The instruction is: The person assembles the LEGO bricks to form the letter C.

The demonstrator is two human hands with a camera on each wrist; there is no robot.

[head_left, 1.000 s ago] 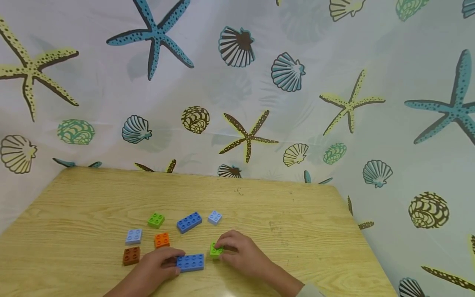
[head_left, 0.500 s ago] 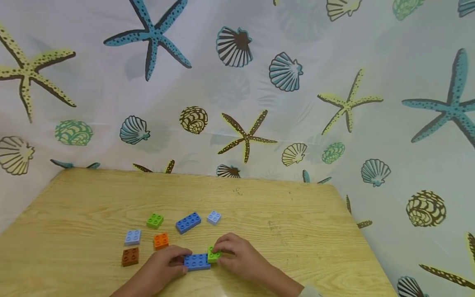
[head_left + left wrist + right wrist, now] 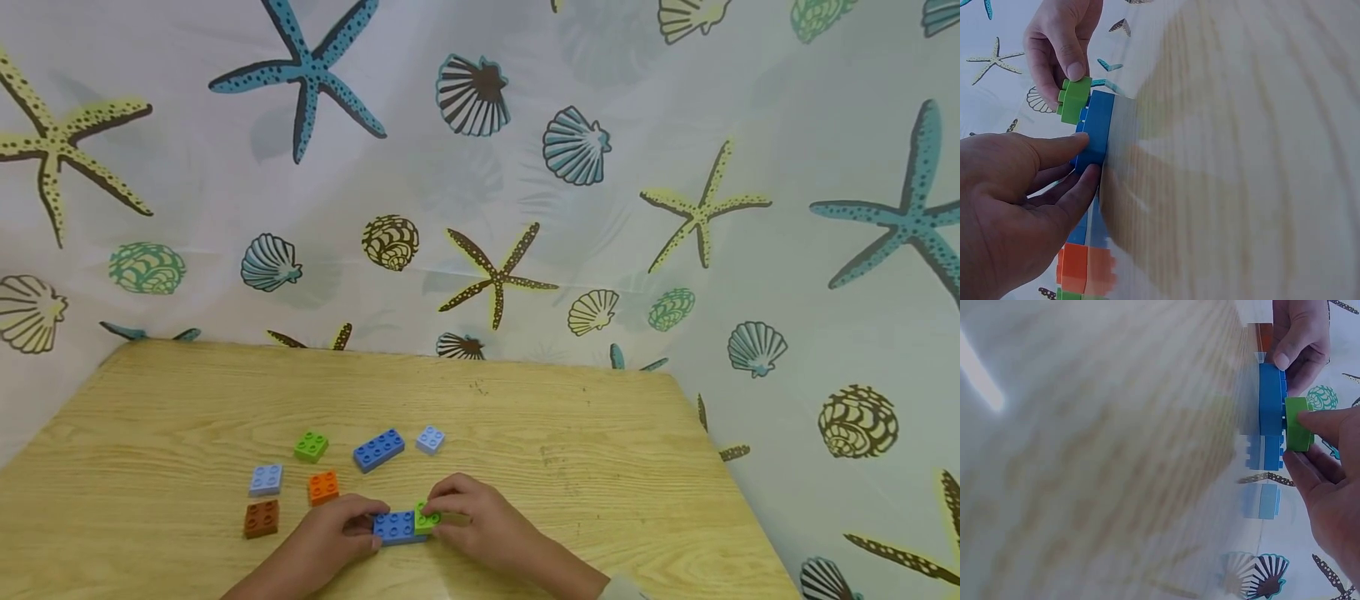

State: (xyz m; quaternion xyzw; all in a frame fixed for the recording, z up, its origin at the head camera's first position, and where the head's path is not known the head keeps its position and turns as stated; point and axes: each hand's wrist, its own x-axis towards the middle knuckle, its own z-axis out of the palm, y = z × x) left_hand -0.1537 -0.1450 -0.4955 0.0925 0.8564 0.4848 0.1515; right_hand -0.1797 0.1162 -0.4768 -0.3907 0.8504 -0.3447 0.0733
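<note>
Near eight-stud brick (image 3: 393,527) lies on tabletop (image 3: 615,467), four-stud brick (image 3: 426,525) over its right end, far eight-stud brick (image 3: 379,451) behind both.

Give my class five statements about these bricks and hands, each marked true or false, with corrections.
1. The left hand grips a long blue brick. True.
2. The right hand holds a green brick. True.
3. That green brick is over the blue brick's end nearest the left hand. False: it's over the opposite end.
4. In the head view, the brown brick is left of the orange brick. True.
5. No brick is light blue. False: a light blue brick lies near the brown brick.
</note>
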